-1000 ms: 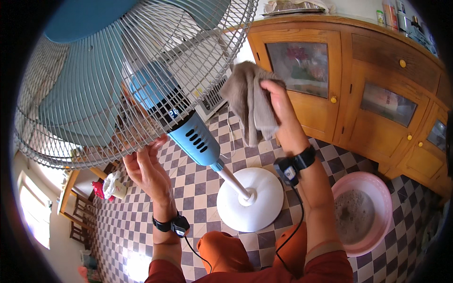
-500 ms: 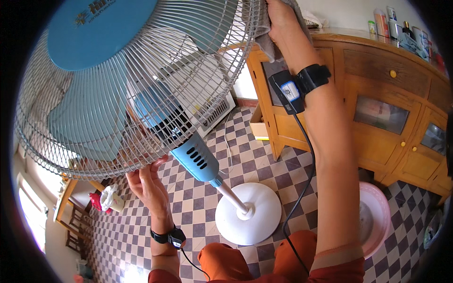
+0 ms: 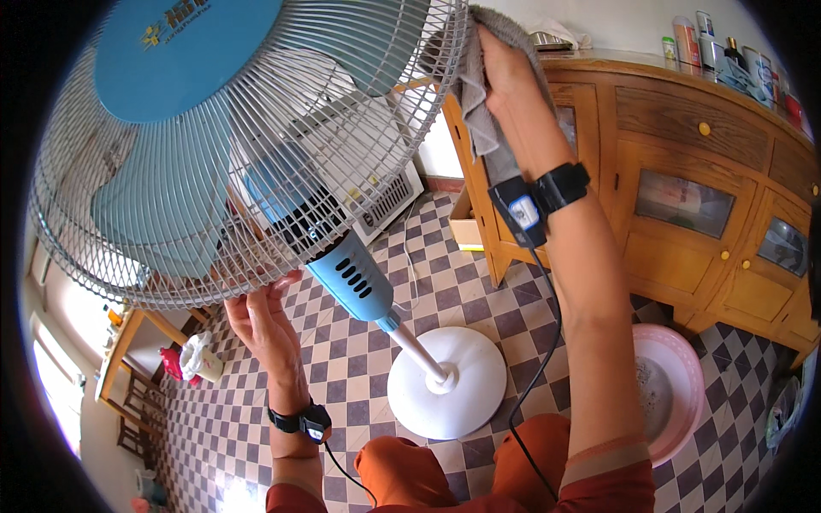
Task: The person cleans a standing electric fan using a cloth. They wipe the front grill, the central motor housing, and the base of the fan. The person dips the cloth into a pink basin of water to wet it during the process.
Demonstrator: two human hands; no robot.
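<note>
A large pedestal fan fills the upper left, with a grey wire cage (image 3: pixel 402 141), blue blades (image 3: pixel 167 201) and a blue hub disc (image 3: pixel 184 60). Its blue slotted neck (image 3: pixel 351 278) leads down a pale pole to a round white base (image 3: pixel 462 402). At the cage's lower rim, my left hand (image 3: pixel 263 329) has its fingers curled on the wires, the tips partly hidden behind them. My right hand (image 3: pixel 506 73) grips a grey cloth (image 3: pixel 479 115) against the cage's right rim; part of the cloth hangs below the hand.
To the right stands a wooden cabinet (image 3: pixel 676 162) with bottles and cans (image 3: pixel 687 41) on top. A pink basin (image 3: pixel 684 410) of murky water sits on the checkered floor before it. Behind the fan is a white appliance (image 3: pixel 389 205); a wooden table (image 3: pixel 124 350) stands far left.
My right hand and the cloth have slid slightly down at the cage's right rim, and more of the cloth shows. My left hand keeps its place on the lower rim.
</note>
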